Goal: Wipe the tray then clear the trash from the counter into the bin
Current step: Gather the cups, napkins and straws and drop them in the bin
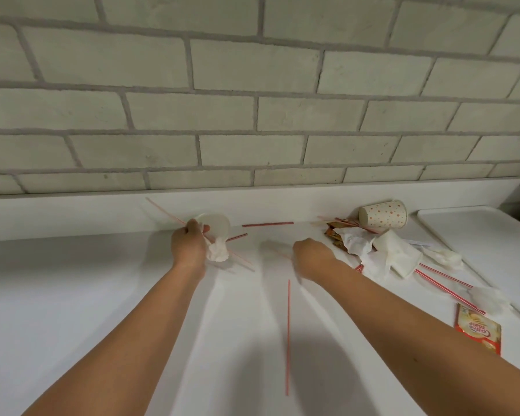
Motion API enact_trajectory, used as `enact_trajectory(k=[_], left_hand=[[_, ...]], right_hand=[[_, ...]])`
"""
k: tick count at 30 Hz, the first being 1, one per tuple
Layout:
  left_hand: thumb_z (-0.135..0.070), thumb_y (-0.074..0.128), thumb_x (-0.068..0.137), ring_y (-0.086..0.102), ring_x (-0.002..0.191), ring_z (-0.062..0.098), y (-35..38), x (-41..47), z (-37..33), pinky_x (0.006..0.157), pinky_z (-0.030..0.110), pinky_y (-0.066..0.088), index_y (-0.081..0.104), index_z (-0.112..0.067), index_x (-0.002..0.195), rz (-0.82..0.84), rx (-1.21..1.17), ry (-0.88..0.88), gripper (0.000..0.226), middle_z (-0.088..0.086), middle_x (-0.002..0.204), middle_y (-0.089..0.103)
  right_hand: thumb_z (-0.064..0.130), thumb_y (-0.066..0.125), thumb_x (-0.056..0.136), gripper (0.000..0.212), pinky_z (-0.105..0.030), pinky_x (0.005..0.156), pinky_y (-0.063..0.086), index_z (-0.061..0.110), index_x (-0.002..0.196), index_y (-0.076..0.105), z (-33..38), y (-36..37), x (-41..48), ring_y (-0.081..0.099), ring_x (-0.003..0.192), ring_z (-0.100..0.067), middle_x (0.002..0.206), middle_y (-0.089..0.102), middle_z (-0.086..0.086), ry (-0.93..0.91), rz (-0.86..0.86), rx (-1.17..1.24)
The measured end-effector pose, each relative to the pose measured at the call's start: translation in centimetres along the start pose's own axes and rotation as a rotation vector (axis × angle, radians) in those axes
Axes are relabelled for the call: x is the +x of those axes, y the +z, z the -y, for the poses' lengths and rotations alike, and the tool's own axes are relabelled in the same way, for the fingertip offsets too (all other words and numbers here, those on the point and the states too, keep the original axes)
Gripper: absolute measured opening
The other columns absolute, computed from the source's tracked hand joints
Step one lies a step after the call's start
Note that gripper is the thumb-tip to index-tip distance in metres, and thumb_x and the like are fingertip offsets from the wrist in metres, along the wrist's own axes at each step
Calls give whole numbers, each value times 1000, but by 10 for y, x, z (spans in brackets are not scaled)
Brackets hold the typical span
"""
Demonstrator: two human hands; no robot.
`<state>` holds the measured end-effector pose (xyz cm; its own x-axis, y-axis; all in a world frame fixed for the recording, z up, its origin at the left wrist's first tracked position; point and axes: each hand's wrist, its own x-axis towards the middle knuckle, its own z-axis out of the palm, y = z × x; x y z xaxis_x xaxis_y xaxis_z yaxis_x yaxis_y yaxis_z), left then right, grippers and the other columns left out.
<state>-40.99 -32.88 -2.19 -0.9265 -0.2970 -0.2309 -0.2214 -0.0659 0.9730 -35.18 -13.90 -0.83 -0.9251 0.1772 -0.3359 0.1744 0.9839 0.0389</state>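
Observation:
My left hand point(187, 246) grips a bundle of trash: a white paper cup point(215, 227), a crumpled tissue point(217, 250) and red-striped straws. My right hand point(311, 256) is curled over the white counter point(102, 295), beside a faint blurred straw point(278, 250); whether it holds it is unclear. A long red straw point(288, 337) lies on the counter between my forearms. A short straw point(267, 224) lies near the back ledge. On the right sits a trash pile point(373, 250) of crumpled tissues, wrappers and straws. The white tray point(478, 223) lies at the far right.
A polka-dot paper cup point(383, 213) lies on its side behind the pile. An orange creamer packet point(478, 333) lies near the right edge, with a tissue wad point(490, 298) above it. A grey brick wall rises behind the counter's back ledge. No bin is in view.

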Motion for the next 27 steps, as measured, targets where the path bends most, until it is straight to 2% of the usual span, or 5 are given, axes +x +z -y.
enact_trajectory(k=[9,13,17,20,27], left_hand=[[-24,33,98,55,85,27,-12,-5,-12,73,30,41,63,-7,92,-8,25,40,35,7,94,60],[-25,33,98,55,88,27,-17,-2,-16,77,31,42,64,-9,89,-19,44,48,36,7,97,60],[-24,33,97,54,87,26,-23,-2,-21,75,29,41,63,-8,89,-36,44,75,34,8,96,60],[-24,34,97,54,86,27,-33,1,-25,75,29,41,62,-8,89,-54,32,96,33,8,97,60],[-26,34,98,56,90,28,-61,14,-30,77,31,43,63,-9,90,-106,53,122,35,9,99,61]], right_hand=[[-1,56,81,25,-19,43,34,10,62,44,12,8,-27,39,36,-14,36,43,-1,-26,248,96],[3,62,82,8,-21,50,39,5,81,54,38,18,-49,52,64,-18,65,42,-1,-167,110,-11],[-6,58,83,24,-27,68,43,3,104,59,55,27,-43,50,64,-19,70,41,-3,-263,-28,-75],[-7,53,85,26,-31,80,46,0,109,59,64,23,-32,59,96,-30,103,57,-15,-369,-98,-75],[-5,44,89,28,-36,93,45,4,111,58,94,9,13,32,132,-29,155,17,-4,-520,-202,-2]])
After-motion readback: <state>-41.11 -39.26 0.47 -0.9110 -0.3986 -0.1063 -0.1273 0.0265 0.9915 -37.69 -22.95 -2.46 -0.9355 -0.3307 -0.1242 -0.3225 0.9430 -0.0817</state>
